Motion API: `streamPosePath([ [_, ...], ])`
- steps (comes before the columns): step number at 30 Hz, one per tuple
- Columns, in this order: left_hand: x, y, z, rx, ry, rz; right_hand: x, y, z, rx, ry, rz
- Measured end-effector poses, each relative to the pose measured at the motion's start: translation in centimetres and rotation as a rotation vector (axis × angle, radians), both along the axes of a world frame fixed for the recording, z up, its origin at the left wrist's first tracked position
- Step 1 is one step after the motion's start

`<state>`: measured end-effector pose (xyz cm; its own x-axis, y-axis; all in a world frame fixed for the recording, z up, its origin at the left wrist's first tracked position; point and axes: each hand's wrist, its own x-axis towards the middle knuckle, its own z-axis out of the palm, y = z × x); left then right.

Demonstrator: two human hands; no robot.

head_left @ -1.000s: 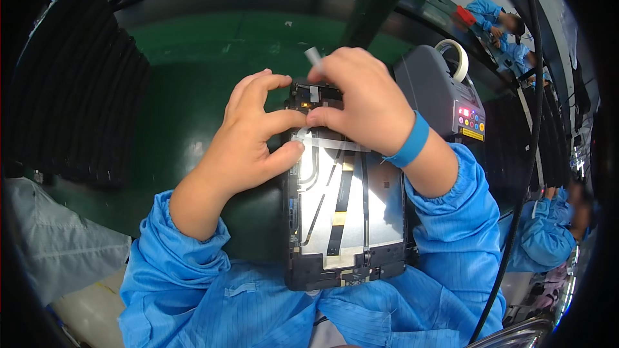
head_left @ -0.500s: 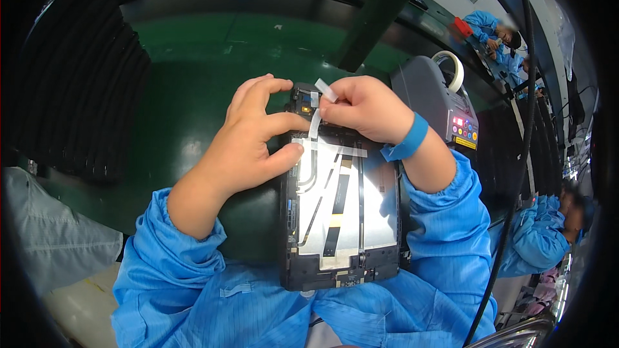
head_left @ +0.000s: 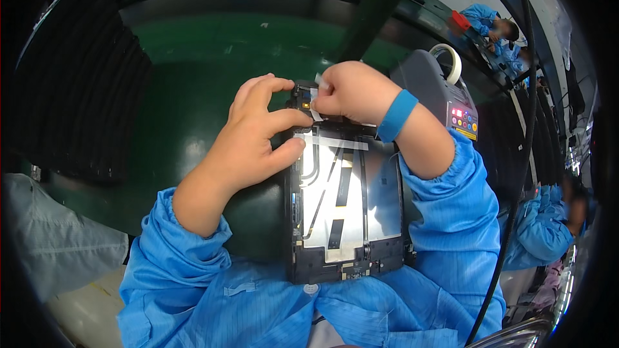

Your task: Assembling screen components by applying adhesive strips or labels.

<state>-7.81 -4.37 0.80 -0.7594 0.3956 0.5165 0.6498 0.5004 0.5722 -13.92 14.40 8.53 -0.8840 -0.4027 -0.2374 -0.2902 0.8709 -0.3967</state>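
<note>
Left hand [head_left: 258, 138] clamped on the opened tablet's [head_left: 345, 206] top-left edge over the green tabletop [head_left: 193, 58], right hand [head_left: 351, 90] pinching flimsy white tape [head_left: 317, 96] (probably sticky, tear-prone), best gripped by its rigid frame.

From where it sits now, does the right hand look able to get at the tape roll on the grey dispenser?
Probably yes: the right hand pinches a white strip at the opened tablet's top edge, and the tape roll sits just beyond with nothing between.

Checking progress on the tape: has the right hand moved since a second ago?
Yes. The right hand slid from over the open tablet toward its top edge, pinching white tape there.
</note>
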Motion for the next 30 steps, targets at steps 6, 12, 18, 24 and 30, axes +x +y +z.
streamPosePath([
  [6,0.2,-0.2,0.4,-0.093,0.057,0.014,2.7,2.0,-2.5,-0.431,0.399,0.282],
  [12,0.1,-0.5,0.7,-0.156,0.281,0.004,6.3,3.0,-2.6,-0.447,0.103,0.179],
  [18,1.5,0.4,2.1,0.075,0.366,-0.096,9.2,3.2,-1.9,-0.175,0.764,0.546],
  [24,6.5,3.2,4.9,0.081,0.55,-0.217,15.1,4.7,-0.3,-0.282,0.665,0.386],
  [30,6.3,5.5,6.9,-0.021,0.519,-0.336,16.4,8.3,-0.7,-0.606,0.608,0.211],
])
